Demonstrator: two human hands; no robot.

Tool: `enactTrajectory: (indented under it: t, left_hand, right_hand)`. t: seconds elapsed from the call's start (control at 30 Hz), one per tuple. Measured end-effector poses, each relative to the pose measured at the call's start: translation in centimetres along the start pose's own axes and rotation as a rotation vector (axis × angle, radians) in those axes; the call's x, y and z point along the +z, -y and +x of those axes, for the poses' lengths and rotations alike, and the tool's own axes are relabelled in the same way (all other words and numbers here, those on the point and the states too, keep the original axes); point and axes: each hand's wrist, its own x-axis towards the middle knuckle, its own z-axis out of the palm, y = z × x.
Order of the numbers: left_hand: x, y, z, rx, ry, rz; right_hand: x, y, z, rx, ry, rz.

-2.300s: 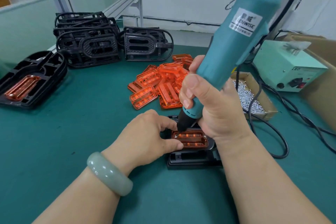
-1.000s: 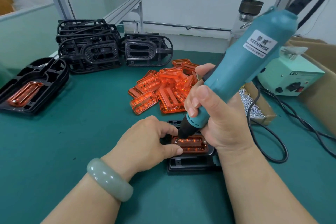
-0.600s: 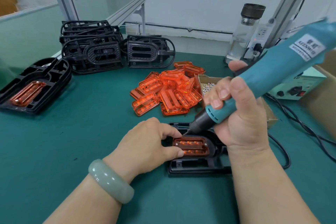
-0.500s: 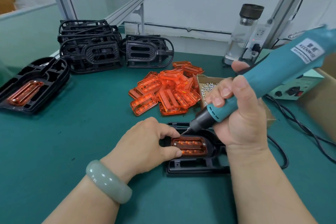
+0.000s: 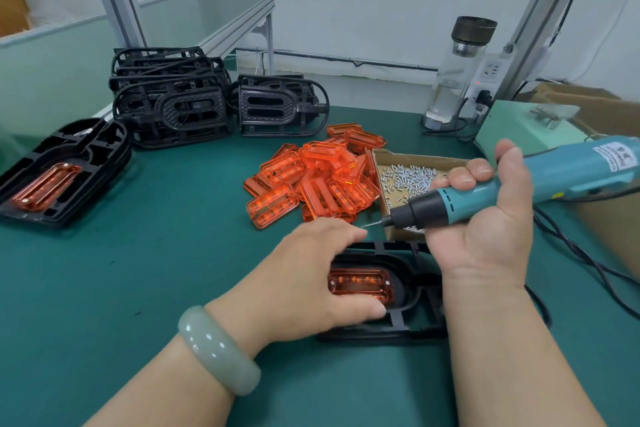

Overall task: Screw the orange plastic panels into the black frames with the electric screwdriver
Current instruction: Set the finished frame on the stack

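Observation:
A black frame (image 5: 408, 262) lies on the green mat in front of me, with an orange panel (image 5: 362, 282) seated in it and a screw head showing at each end. My left hand (image 5: 308, 282) grips the frame's left side, thumb at the panel's near edge. My right hand (image 5: 485, 218) holds the teal electric screwdriver (image 5: 519, 189) almost level, palm up. Its bit points left, raised above the frame and clear of the panel.
A pile of loose orange panels (image 5: 311, 180) lies behind the frame, beside a cardboard box of screws (image 5: 408, 175). Stacked black frames (image 5: 173, 97) stand at the back left. A frame stack with a fitted panel (image 5: 59, 173) sits far left. Cables (image 5: 581, 253) trail at the right.
The screwdriver has lifted off the panel's left end and tilted from steep to nearly level, swinging right over the screw box. My left hand has kept its hold on the frame.

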Motion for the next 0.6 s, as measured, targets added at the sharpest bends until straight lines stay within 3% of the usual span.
enactTrajectory:
  t: [0.23, 0.43, 0.6]
  left_hand:
    - [1.4, -0.8, 0.9, 0.055, 0.146, 0.158]
    - [1.2, -0.1, 0.3, 0.112, 0.003, 0.227]
    - [-0.7, 1.6, -0.9, 0.018, -0.138, 0.24]
  right_hand:
    - [-0.4, 0.3, 0.5, -0.004, -0.101, 0.01]
    - [-0.3, 0.4, 0.4, -0.004, -0.109, 0.032]
    - [0.0, 0.4, 0.2, 0.008, -0.085, 0.057]
